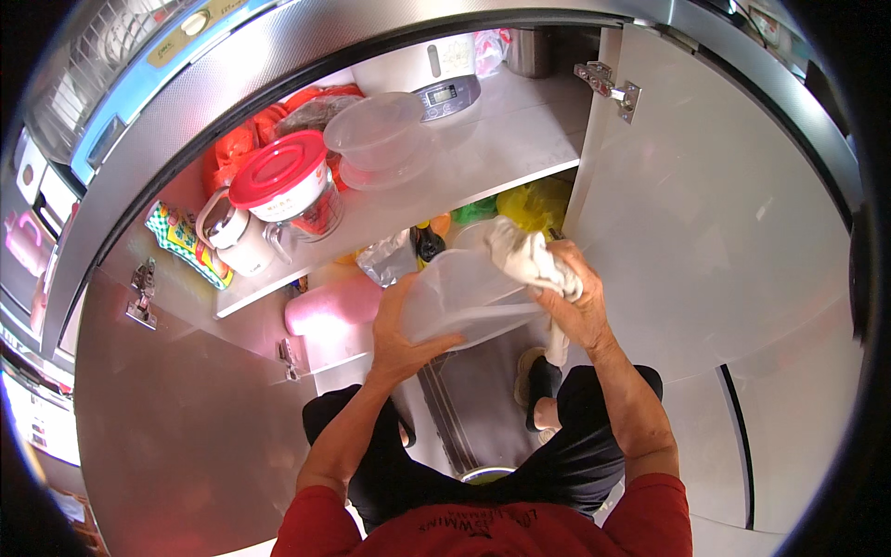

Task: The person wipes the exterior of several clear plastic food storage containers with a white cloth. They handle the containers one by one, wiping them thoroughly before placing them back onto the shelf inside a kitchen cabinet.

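My left hand (407, 338) grips a clear plastic container (459, 299) by its left side, with the thumb along the near edge. A whitish cloth (532, 261) is bunched in my right hand (578, 299), at the container's far right rim. Both hands are in front of an open cabinet. On its upper shelf (501, 146) stand clear plastic tubs (383, 139), a white bowl with a red lid (282, 174) on a glass jug (313, 216), and a cream bottle with a handle (240, 240).
A kitchen scale (449, 97) and a metal canister (529, 52) sit deeper on the shelf. Below are a pink roll (334, 306), a foil-like bag (390, 257) and a yellow plastic bag (536, 205). Open doors flank the cabinet, left (181, 418) and right (717, 209).
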Demonstrator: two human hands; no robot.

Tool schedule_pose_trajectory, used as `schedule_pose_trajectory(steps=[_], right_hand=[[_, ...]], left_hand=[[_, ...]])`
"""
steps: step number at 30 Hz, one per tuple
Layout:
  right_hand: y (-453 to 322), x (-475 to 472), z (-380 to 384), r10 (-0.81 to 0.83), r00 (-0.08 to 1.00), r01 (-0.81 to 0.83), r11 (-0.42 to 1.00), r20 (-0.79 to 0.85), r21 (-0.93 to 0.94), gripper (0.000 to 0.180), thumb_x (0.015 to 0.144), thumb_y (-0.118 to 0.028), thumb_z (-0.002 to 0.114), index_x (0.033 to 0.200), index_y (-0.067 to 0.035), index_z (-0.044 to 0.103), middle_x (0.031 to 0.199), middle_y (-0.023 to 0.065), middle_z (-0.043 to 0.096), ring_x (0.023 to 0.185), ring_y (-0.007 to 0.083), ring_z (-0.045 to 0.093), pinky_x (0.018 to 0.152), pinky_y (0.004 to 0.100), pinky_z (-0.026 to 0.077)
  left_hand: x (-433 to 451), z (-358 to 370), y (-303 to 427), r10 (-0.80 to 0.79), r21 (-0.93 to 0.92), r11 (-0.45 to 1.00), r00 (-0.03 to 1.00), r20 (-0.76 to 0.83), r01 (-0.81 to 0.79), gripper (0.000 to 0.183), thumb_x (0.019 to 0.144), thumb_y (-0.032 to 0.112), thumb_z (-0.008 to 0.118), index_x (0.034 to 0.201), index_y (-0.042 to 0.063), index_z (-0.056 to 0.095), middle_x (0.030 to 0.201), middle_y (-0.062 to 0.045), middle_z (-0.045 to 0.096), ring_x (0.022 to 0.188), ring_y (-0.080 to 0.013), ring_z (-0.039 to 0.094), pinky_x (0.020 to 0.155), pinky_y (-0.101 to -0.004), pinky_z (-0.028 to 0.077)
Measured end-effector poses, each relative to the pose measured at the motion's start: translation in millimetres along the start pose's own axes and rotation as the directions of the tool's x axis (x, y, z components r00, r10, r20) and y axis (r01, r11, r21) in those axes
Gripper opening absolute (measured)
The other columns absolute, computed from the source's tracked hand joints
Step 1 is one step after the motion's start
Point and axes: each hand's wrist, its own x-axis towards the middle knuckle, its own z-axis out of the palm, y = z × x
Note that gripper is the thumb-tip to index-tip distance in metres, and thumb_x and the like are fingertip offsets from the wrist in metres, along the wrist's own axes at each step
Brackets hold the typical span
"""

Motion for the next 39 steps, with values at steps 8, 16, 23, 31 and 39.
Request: schedule_pose_trajectory(steps=[8,16,23,31,39], right_hand=[[-26.0,2.4,26.5,-0.227,0.972,0.235,0.935,0.061,-0.267,0.046,0.068,-0.011,0.076,0.111,-0.005,0.062,0.105,0.0126,0.053,0.094,0.0244,0.055,0.078,0.0351,0.046],[-29.5,10.2,38.3,-0.308,0.951,0.288,0.867,0.019,-0.407,0.041,0.068,-0.017,0.076,0.106,-0.007,0.065,0.095,0.0115,0.053,0.082,0.027,0.057,0.069,0.0386,0.049],[-11.5,17.8,7.1,0.163,0.984,-0.165,0.986,-0.069,-0.036,0.039,0.088,-0.031,0.063,0.114,-0.002,0.059,0.102,0.015,0.062,0.09,0.0214,0.061,0.079,0.0332,0.051],[-14.5,4.7,38.4,-0.017,0.989,0.009,0.999,-0.148,-0.05,0.045,0.089,-0.023,0.059,0.125,0.002,0.049,0.112,0.0142,0.052,0.099,0.0211,0.052,0.082,0.0308,0.046],[-52.1,-20.3,45.7,-0.458,0.836,0.531,0.815,0.303,-0.233,0.045,0.067,-0.02,0.069,0.111,-0.015,0.064,0.106,0.0102,0.053,0.093,0.0286,0.053,0.077,0.04,0.043]], left_hand=[[5.9,6.7,12.1,0.199,0.354,0.91,0.976,0.088,-0.217,0.08,0.056,0.037,0.085,0.12,0.002,0.052,0.113,-0.015,0.056,0.097,-0.0334,0.056,0.081,-0.0419,0.045],[-7.1,8.9,10.2,0.024,0.176,0.984,0.998,0.058,-0.034,0.084,0.053,0.031,0.09,0.121,0.003,0.051,0.109,-0.014,0.056,0.101,-0.0319,0.054,0.086,-0.0418,0.044],[-15.3,13.9,-2.1,-0.237,-0.208,0.949,0.971,0.028,0.238,0.076,0.064,0.019,0.085,0.126,0.001,0.045,0.11,-0.008,0.056,0.1,-0.0201,0.055,0.089,-0.0344,0.046],[-9.5,17.3,-4.4,-0.561,-0.648,0.345,0.703,0.437,0.679,0.064,0.089,0.032,0.06,0.141,0.008,0.032,0.115,-0.01,0.055,0.1,-0.023,0.057,0.088,-0.0386,0.049],[-6.8,5.8,-18.8,-0.271,-0.64,-0.309,0.58,0.768,0.703,0.077,0.089,0.064,0.042,0.142,0.009,0.031,0.138,-0.01,0.045,0.124,-0.0248,0.047,0.103,-0.041,0.04]])
